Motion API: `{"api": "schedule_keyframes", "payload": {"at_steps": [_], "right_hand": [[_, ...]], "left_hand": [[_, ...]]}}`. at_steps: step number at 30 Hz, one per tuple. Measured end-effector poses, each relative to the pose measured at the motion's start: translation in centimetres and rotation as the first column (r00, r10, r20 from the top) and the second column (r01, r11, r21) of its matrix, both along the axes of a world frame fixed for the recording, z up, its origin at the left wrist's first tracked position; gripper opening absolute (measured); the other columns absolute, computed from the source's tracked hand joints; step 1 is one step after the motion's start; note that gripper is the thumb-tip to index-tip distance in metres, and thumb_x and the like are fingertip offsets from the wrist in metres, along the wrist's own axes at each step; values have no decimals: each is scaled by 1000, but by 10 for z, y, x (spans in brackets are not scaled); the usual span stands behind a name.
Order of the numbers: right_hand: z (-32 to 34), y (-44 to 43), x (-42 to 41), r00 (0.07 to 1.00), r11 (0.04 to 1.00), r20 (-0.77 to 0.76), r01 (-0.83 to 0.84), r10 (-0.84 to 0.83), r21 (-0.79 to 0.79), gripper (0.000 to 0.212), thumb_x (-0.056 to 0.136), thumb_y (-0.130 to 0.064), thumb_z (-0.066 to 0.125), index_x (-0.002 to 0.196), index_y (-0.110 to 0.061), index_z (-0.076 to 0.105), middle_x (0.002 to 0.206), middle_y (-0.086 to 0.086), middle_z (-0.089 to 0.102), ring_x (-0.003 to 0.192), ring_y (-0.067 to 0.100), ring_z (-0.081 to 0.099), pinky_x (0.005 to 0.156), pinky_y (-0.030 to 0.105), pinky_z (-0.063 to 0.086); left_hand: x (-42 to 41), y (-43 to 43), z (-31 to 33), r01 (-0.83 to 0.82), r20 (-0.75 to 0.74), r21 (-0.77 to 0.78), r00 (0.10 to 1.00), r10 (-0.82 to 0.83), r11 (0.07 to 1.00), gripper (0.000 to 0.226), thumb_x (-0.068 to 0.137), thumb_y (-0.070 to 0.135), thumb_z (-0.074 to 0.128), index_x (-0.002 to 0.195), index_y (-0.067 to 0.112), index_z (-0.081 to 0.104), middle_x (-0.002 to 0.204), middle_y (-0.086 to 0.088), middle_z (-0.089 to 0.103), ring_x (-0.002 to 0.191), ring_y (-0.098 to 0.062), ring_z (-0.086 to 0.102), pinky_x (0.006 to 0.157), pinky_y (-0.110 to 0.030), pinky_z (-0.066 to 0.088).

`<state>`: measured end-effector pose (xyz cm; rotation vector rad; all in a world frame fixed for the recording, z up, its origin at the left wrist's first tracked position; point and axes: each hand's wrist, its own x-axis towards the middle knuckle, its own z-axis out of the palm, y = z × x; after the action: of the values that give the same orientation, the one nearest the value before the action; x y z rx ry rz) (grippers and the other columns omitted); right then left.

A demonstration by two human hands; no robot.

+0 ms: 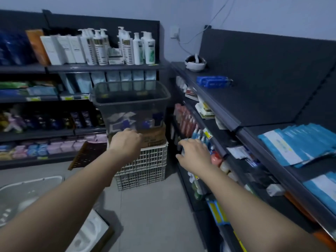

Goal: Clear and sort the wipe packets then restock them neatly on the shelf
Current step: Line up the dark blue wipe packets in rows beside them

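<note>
Centre frame: wipe packets [121,120] lie in the bottom of the dark bin [131,96], which sits on a cardboard box [154,137] over white crates [151,164]; left hand [127,141] is at the bin's lower front with its fingers hidden, so I cannot tell its grip; right hand [194,151] is spread wide and holds nothing, beside the right-side shelf [224,113].

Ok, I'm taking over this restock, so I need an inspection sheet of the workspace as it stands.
Surface: dark right-hand shelf, several tiers.
Job's things: blue-and-white wipe packets stacked on the right-hand shelf; more packets inside the grey bin.
Clutter: white headset and blue packet on the top tier; brown tray leaning beside the white crates.
Hands: left hand at the bin's base, fingers hidden; right hand open, near lower-tier goods.
Cables: white cable on the back wall.
Surroundings: pump bottles on the left shelves; bin sits on a cardboard box atop the crates.
</note>
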<state>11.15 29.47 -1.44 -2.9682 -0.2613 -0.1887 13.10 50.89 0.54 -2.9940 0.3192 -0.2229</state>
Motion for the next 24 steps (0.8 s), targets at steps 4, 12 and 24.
{"api": "schedule_keyframes", "payload": {"at_steps": [4,12,24], "right_hand": [[-1,38,50,997,997,-19,-70,69,-37,39,92,-39,55,126,-20,54,120,4,57,118,27,46,96,39,37],[-9,99,176,981,981,-40,-192,191,-38,46,93,-40,55,134,-22,49,124,3,56,120,27,45,99,40,37],[5,154,391,975,974,2,-221,221,-56,39,91,-38,57,126,-21,56,117,2,59,115,25,47,94,38,38]], "left_hand": [[35,39,-6,-63,10,-27,998,63,998,24,85,12,51,105,16,62,108,-3,63,105,-25,54,75,-35,47],[142,98,-9,-105,79,2,991,104,995,23,87,19,51,106,18,64,103,-3,64,104,-26,53,77,-34,49],[344,154,3,-168,70,-4,983,168,986,22,88,18,50,106,19,64,102,0,61,102,-23,50,71,-32,39]]}}
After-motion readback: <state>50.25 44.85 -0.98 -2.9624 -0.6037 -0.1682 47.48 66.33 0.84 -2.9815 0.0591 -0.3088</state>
